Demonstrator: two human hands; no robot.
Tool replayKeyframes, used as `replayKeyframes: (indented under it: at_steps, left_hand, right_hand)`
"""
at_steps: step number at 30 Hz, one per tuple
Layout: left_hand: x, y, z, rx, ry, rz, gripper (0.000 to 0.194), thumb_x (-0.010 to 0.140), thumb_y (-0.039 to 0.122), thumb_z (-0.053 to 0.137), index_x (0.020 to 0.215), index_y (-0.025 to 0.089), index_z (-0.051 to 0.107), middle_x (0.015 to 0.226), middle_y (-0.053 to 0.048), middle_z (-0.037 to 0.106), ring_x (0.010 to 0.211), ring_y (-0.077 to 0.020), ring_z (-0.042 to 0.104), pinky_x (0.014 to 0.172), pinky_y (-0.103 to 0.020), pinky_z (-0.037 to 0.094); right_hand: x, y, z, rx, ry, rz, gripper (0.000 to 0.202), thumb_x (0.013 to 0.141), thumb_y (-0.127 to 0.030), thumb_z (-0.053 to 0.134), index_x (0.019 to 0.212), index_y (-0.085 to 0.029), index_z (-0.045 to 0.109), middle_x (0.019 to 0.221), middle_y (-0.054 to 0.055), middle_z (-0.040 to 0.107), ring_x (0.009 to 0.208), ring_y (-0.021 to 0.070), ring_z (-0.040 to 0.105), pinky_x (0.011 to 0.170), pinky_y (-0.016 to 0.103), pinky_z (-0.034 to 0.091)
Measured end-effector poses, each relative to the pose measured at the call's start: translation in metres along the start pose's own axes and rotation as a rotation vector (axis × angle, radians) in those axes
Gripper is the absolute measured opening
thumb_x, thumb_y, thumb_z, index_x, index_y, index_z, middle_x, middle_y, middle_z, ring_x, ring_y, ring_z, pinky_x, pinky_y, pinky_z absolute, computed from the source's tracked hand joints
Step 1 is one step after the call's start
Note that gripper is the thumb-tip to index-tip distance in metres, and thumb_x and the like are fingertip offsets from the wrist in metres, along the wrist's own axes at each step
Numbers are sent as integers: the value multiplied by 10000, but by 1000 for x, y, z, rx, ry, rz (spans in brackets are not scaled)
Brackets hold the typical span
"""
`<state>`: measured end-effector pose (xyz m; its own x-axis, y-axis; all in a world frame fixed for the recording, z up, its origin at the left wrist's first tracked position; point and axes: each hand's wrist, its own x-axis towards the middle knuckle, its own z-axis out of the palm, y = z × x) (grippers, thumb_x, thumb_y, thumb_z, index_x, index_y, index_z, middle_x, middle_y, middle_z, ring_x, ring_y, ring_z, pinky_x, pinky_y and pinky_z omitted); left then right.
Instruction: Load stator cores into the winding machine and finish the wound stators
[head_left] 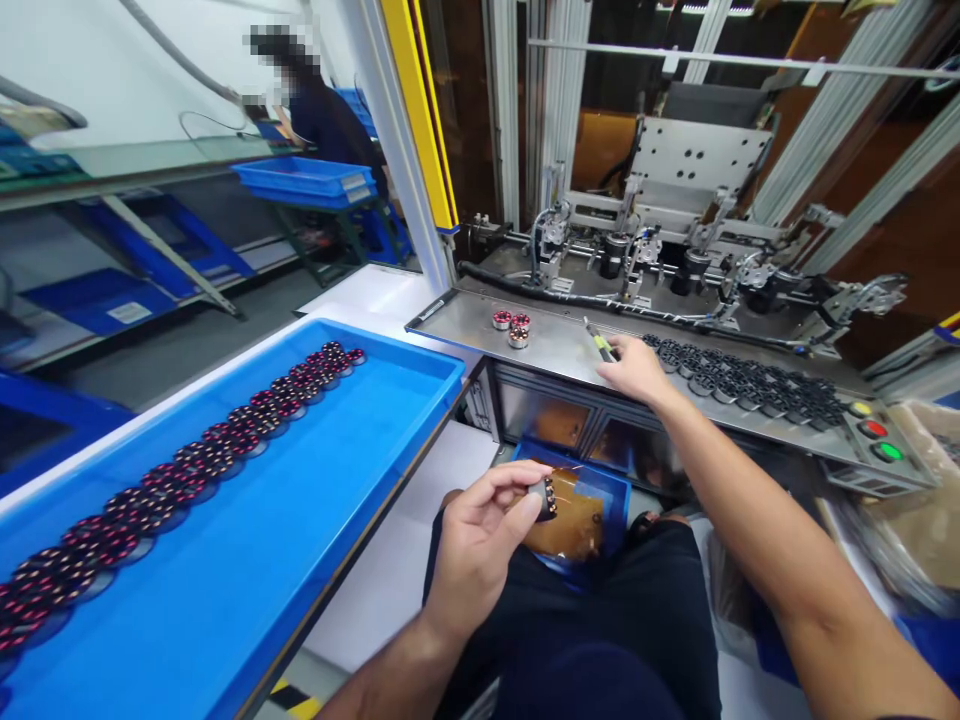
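My left hand (487, 540) is closed around a small wound motor stator (550, 497), held above my lap with its copper coils facing right. Thin loose wire ends stick out from the stator. Over the front edge of the metal worktop (450, 322), my right hand (637, 370) grips a slim hand tool (598, 340) with a green and black handle and a metal tip pointing away to the left. The tool's exact kind is not clear. Left of it, three wound stators (517, 338) sit together on the worktop, with red and copper coils.
A large blue tray (330, 500) with rows of wound stators stands at left. Many dark stator cores (750, 380) cover the worktop's right side, beside a button box (877, 440). A winding machine (675, 250) stands behind. Below is a blue bin (619, 490). A person (330, 120) is farther back.
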<state>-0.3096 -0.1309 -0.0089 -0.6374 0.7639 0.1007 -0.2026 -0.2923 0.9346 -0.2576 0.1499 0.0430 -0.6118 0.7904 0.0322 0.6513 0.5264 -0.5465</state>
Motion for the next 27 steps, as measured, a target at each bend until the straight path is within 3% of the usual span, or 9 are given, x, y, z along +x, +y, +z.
replayKeyframes:
  at_steps: [3,5,8,12,15,19,22,27]
  left_hand:
    - [0,3,5,-9,10,-36,149,859,253,727,991,186,727,1100,-74,733,1010,-181,681,791,-238,585]
    - [2,5,9,-15,10,-81,177,866,279,722,1015,183,728,1066,-69,739,936,-160,688,747,-223,592]
    - [5,7,17,-35,-46,-136,239,880,286,710,1096,186,719,980,-53,750,868,-132,692,776,-219,594]
    - [6,6,31,-49,-138,-143,335,827,219,759,1155,179,701,1111,-91,747,996,-184,710,874,-265,592]
    - [4,5,44,3,-165,-129,323,820,182,756,1141,180,714,1101,-92,746,964,-183,726,857,-259,602]
    - [2,6,54,87,-135,-20,293,796,146,768,1083,199,747,1122,-75,720,936,-161,729,830,-219,606]
    - [0,7,53,123,-128,30,299,786,133,772,1075,206,752,1128,-74,715,951,-165,726,836,-218,608]
    - [-2,7,47,113,-133,33,312,796,126,765,1088,236,751,1112,-53,721,948,-153,725,844,-205,600]
  right_hand:
    - [-58,14,-12,170,-24,-127,547,779,-175,565,1323,-142,516,1209,97,650,1028,201,646,928,323,516]
    - [-111,29,-12,288,-87,-191,487,810,-230,584,1288,-171,515,1153,83,660,974,184,657,875,308,547]
    - [-189,56,4,672,-175,-202,446,866,-249,631,1294,-219,506,1099,99,659,911,178,671,822,309,576]
    - [-258,79,34,795,-170,-146,605,880,-186,649,1424,-309,414,1107,99,649,871,171,670,790,307,597]
    - [-276,80,42,767,-130,-190,636,865,-130,612,1448,-300,423,1088,109,650,876,192,678,784,334,608]
    - [-269,69,34,710,-116,-338,757,758,-68,576,1475,-267,437,1160,123,660,998,246,681,950,438,564]
    - [-259,60,27,697,-96,-416,841,677,-49,560,1475,-289,445,1240,111,643,1072,260,659,998,441,532]
    - [-256,52,27,763,-162,-435,860,667,-41,545,1477,-309,434,1111,78,651,972,236,653,940,421,545]
